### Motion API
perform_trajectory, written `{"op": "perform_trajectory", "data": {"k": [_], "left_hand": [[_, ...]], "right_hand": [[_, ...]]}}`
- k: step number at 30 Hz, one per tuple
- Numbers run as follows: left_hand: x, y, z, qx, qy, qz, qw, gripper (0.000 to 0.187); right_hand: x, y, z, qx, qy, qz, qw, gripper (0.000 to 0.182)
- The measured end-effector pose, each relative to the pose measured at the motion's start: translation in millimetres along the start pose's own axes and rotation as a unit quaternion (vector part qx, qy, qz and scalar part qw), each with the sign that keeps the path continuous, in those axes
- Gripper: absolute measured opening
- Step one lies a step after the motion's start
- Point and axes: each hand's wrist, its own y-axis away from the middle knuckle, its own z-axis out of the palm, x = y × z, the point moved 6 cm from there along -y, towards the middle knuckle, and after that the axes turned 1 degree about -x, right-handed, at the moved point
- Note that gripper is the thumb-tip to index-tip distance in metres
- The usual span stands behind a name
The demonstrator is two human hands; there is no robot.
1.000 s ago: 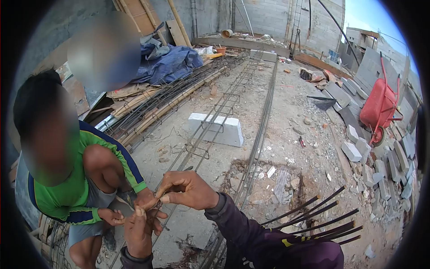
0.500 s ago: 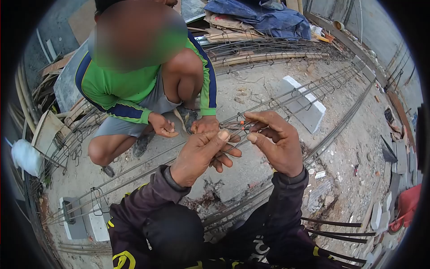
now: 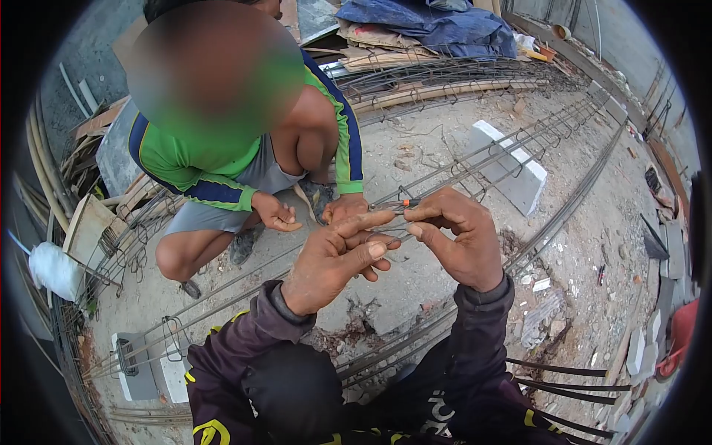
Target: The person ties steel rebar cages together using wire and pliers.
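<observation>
My left hand point(image 3: 337, 256) is in front of me with its thumb pressed to curled fingers and its index finger stretched to the right. A thin wire point(image 3: 397, 238) shows at its fingertips. Opposite it, my right hand point(image 3: 463, 233) curls its thumb and index finger toward each other; what lies between them is too small to make out. Just past the fingertips, a small orange-and-black piece point(image 3: 407, 202) overlaps the long steel reinforcing bars point(image 3: 460, 172). These bars run diagonally beneath both hands and carry bent wire stirrups point(image 3: 172, 327).
A person point(image 3: 245, 167) in a green shirt squats opposite, one hand point(image 3: 345, 208) close to the bars. Concrete blocks point(image 3: 512, 167) stand under the bars. More rebar point(image 3: 445, 81) and a blue tarp point(image 3: 430, 26) lie behind. A white roll point(image 3: 58, 271) is at left, a red item point(image 3: 681, 337) at right.
My left index finger has straightened toward the right, and its thumb has moved lower. My right thumb and index finger have drawn closer together. The other person has barely moved.
</observation>
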Motion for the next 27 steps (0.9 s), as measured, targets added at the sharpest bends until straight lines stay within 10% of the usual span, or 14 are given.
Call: {"op": "perform_trajectory", "data": {"k": [5,15,18,27], "left_hand": [[1.1,4.2,1.9,0.009,-0.154,0.003,0.988,0.035],[-2.7,12.5,13.0,-0.048,-0.453,0.036,0.889,0.024],[-4.6,14.9,4.0,-0.016,-0.425,-0.017,0.905,0.03],[4.1,40.2,-22.5,0.007,-0.516,-0.038,0.856,0.013]], "right_hand": [[-2.7,6.1,0.8,-0.098,0.015,0.063,0.993,0.012],[17.9,24.3,56.8,-0.343,0.059,0.127,0.929,0.067],[26.3,25.6,69.5,-0.308,0.01,0.03,0.951,0.07],[39.3,17.0,82.6,-0.376,-0.028,0.1,0.921,0.023]]}}
